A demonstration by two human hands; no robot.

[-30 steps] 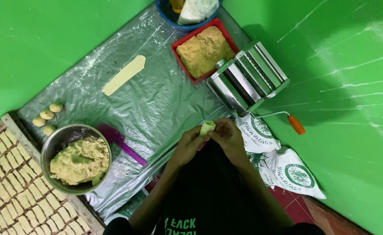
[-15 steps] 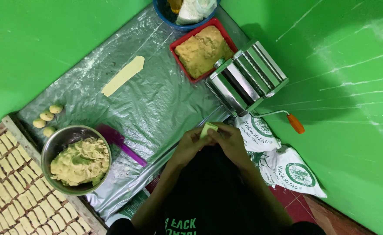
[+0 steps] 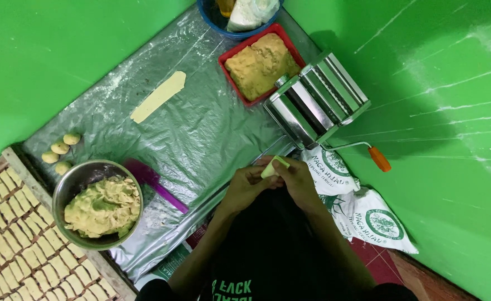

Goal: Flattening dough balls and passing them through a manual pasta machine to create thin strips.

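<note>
Tray (image 3: 11, 245) of cut pieces lay far left, then four dough balls (image 3: 60, 148), one bowl (image 3: 97, 203), one purple spatula (image 3: 155, 184) and one dough strip (image 3: 158, 96). Left hand (image 3: 248, 184) and right hand (image 3: 296, 179) together pinched a dough piece (image 3: 274, 166) below the roller machine (image 3: 317, 99). Two sacks (image 3: 362, 206) lay rightmost.

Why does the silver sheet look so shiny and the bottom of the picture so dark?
Head view: light glares off the crinkled plastic sheet and the steel roller machine, which throws a soft shadow onto the green floor. The person's dark clothing fills the bottom. Both hands, left hand and right hand, look dim but sharp around the pale dough piece.
</note>
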